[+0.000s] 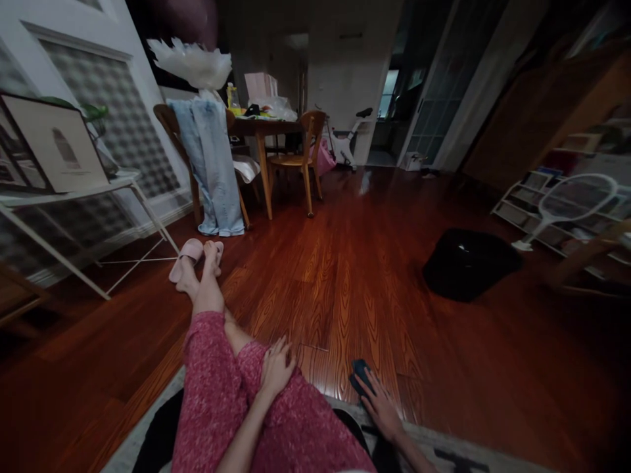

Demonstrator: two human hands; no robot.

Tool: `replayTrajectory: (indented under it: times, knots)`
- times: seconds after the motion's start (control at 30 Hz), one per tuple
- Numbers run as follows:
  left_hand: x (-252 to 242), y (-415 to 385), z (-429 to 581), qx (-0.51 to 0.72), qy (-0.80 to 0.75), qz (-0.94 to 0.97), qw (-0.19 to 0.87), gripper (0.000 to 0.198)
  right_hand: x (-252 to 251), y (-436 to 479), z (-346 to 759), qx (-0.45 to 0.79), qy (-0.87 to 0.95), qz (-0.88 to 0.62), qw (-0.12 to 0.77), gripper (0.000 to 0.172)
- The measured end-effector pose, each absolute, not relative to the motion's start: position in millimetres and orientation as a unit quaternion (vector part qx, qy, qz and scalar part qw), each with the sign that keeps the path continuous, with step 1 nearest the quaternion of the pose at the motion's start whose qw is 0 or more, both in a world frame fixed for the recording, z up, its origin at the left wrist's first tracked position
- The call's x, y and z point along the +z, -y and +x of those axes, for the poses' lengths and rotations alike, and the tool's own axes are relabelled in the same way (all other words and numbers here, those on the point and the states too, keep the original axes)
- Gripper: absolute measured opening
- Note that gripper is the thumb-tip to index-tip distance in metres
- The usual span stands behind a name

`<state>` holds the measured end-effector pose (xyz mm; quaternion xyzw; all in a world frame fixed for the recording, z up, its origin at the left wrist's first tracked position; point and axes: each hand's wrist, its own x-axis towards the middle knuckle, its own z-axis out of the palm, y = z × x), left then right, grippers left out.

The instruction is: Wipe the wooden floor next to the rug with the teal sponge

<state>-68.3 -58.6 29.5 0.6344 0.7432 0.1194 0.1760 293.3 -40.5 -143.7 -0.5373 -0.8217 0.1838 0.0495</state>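
My left hand [277,368] lies on the raised leg of my pink-red speckled trousers [211,381], its fingers stretched out and holding nothing. To the right, my right hand [379,402] reaches down beside my legs. Its fingers lie over a small dark blue-grey object [361,373], perhaps a folded cloth, whose far end sticks out past the fingertips. Whether that object touches the floor I cannot tell. My legs stretch forward, and pink slippers [187,258] are by my feet.
A black bin [470,264] stands on the wooden floor [340,263] at the right, near a white racket [574,200] and a shelf. Jeans [210,164] hang over a chair by the dining table [261,125]. A white side table [73,190] stands left; an exercise bike [345,141] is farther back.
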Motion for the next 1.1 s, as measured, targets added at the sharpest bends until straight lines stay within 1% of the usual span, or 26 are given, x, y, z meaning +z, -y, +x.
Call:
replayTrajectory:
  times: [0.1,0.23,0.4,0.5,0.63,0.8,0.9,1.0,1.1]
  knots:
    - [26,59,-69,0.116,-0.742,0.638,0.172,0.047,-140,28,311,0.157,0.798,-0.581,0.038,0.054]
    - [25,59,-71,0.119,-0.739,0.641,0.166,0.046,-125,-31,291,0.13,0.768,-0.627,0.022,0.054]
    - [27,58,-71,0.107,-0.741,0.642,0.166,0.046,-106,-111,251,0.139,0.716,-0.684,0.002,0.056]
    - [28,57,-71,0.107,-0.744,0.639,0.166,0.045,-104,-131,238,0.145,0.712,-0.687,0.007,0.058]
    - [28,56,-69,0.103,-0.742,0.64,0.168,0.045,-114,-104,240,0.148,0.735,-0.662,0.008,0.056]
    - [31,58,-68,0.105,-0.742,0.641,0.166,0.044,-133,-19,255,0.159,0.799,-0.577,0.062,0.055]
    - [30,60,-69,0.121,-0.739,0.642,0.166,0.043,-133,15,256,0.165,0.8,-0.574,0.06,0.055]
    - [29,61,-70,0.13,-0.736,0.643,0.166,0.041,-123,13,252,0.172,0.795,-0.58,0.042,0.055]
    - [29,62,-71,0.123,-0.738,0.642,0.17,0.042,-111,-20,243,0.19,0.787,-0.586,0.015,0.056]
